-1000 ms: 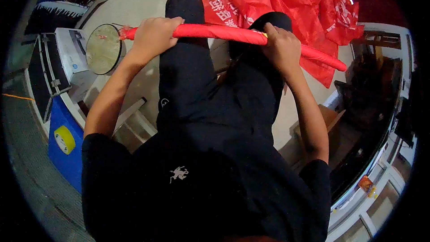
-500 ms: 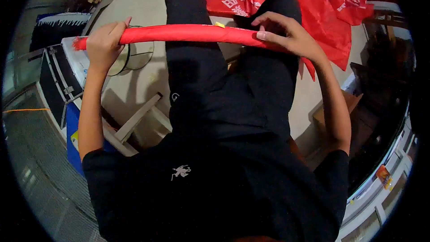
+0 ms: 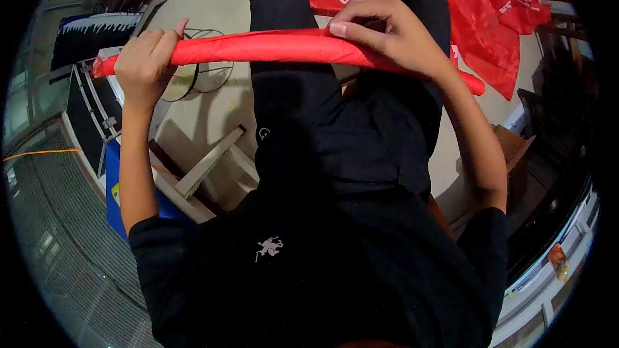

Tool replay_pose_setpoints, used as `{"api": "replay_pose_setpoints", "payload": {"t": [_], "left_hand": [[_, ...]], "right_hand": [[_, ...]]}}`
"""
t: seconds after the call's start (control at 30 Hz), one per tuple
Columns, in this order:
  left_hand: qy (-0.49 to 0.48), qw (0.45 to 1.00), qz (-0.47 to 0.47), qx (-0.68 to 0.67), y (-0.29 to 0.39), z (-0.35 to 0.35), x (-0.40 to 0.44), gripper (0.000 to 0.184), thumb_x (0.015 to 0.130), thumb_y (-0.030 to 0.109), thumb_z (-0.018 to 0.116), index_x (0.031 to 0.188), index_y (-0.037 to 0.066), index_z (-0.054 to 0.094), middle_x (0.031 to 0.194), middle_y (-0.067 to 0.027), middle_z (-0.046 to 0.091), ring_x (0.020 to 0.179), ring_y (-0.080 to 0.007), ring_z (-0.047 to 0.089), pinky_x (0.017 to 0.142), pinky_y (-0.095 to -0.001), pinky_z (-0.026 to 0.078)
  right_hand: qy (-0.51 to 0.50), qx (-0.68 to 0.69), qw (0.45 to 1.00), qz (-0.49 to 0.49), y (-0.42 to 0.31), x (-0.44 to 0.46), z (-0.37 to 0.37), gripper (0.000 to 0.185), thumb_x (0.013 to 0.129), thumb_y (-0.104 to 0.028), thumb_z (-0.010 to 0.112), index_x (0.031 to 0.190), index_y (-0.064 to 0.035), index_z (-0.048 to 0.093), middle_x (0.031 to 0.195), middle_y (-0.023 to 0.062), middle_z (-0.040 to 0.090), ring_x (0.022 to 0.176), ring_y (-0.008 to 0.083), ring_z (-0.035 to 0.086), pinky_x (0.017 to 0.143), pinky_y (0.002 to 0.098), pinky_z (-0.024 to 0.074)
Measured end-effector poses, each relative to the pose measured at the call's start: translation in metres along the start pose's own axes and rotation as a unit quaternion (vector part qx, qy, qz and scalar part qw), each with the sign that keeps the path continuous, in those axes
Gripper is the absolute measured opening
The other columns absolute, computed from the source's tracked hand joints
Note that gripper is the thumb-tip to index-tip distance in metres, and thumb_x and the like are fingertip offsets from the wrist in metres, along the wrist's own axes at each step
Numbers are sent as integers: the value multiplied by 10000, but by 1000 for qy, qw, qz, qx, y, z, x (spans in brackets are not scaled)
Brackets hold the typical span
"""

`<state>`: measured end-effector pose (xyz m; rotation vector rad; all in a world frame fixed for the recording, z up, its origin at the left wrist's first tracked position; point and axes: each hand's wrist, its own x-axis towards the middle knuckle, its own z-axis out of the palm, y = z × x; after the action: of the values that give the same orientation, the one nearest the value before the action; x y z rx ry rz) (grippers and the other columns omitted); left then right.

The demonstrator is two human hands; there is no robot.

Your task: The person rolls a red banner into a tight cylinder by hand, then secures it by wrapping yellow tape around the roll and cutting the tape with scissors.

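Observation:
A long, slightly bowed roll of red cloth lies level across the front of my knees. My left hand is closed around it close to its frayed left end, with the thumb sticking up. My right hand pinches the upper edge of the roll between thumb and fingers, right of its middle. Part of the roll passes behind that hand and wrist. Its right end comes out beyond the wrist and tilts down.
Red sheeting with white characters spreads over the floor beyond my knees. A wooden stool or frame stands to my left, near a wire hoop and a black case. A cardboard box sits on the right.
My right hand has moved left along the roll to its upper edge. The yellow piece there is out of sight. The roll's right end now shows past my wrist. My left hand keeps its grip.

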<state>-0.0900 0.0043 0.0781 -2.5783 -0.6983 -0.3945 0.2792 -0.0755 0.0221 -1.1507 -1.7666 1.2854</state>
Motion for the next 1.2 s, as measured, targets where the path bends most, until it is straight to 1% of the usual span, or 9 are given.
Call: {"api": "replay_pose_setpoints", "payload": {"t": [0.13,0.47,0.67,0.73,0.83,0.97,1.07,1.17,1.2], "left_hand": [[16,1000,-13,-12,3,0,-1,204,746,170,789,806,85,614,702,-57,569,584,-235,557,530,-335,426],[44,999,-2,-25,5,-3,1,214,732,158,806,764,86,607,653,-37,538,530,-203,512,488,-322,390],[53,999,-3,3,5,-9,1,213,737,163,804,766,84,608,641,-47,517,530,-212,516,494,-326,394],[42,999,-20,6,5,-6,-18,216,741,161,803,760,83,602,637,-53,510,533,-218,520,495,-330,393],[19,998,-51,15,7,-6,-30,222,750,156,797,746,82,587,635,-65,505,538,-229,526,497,-341,394],[-21,997,-68,19,4,-13,-40,234,765,146,786,733,78,565,636,-74,498,548,-241,529,502,-354,396],[5,999,-52,-2,-2,-11,-48,179,771,126,778,798,63,613,682,-89,558,588,-260,566,525,-356,425],[14,998,-51,-16,-8,-4,-54,163,769,99,762,846,41,629,730,-108,596,625,-284,590,559,-368,453],[-14,998,-54,-13,-11,-5,-57,172,763,68,760,867,26,629,744,-105,600,632,-287,590,566,-369,456]], "right_hand": [[81,249,963,66,7,-4,-3,212,963,-227,631,1018,-45,724,937,16,707,841,95,643,737,252,522],[-55,80,995,10,2,1,2,174,964,-194,634,960,-23,662,879,-2,642,828,73,570,778,226,447],[24,47,998,39,6,-4,5,213,953,-254,645,983,-46,678,831,6,632,791,78,587,719,248,480],[171,324,924,106,16,-10,-3,184,967,-183,622,1087,-43,618,874,46,637,801,111,609,708,268,499],[296,289,906,89,56,-40,-59,281,976,-190,615,1219,-49,593,922,77,655,797,136,642,701,277,535],[514,-16,853,88,37,-94,-115,256,985,-206,618,1161,-26,662,936,72,690,750,121,649,668,257,522],[528,-371,740,190,82,-199,-194,299,972,-317,629,971,-35,727,746,31,673,623,91,609,575,245,465],[496,-495,616,359,128,-297,-237,340,907,-410,684,924,-73,722,670,15,642,539,95,566,518,259,434],[480,-509,630,337,137,-319,-231,324,893,-407,695,927,-86,722,678,18,647,543,102,577,520,272,441]]}}
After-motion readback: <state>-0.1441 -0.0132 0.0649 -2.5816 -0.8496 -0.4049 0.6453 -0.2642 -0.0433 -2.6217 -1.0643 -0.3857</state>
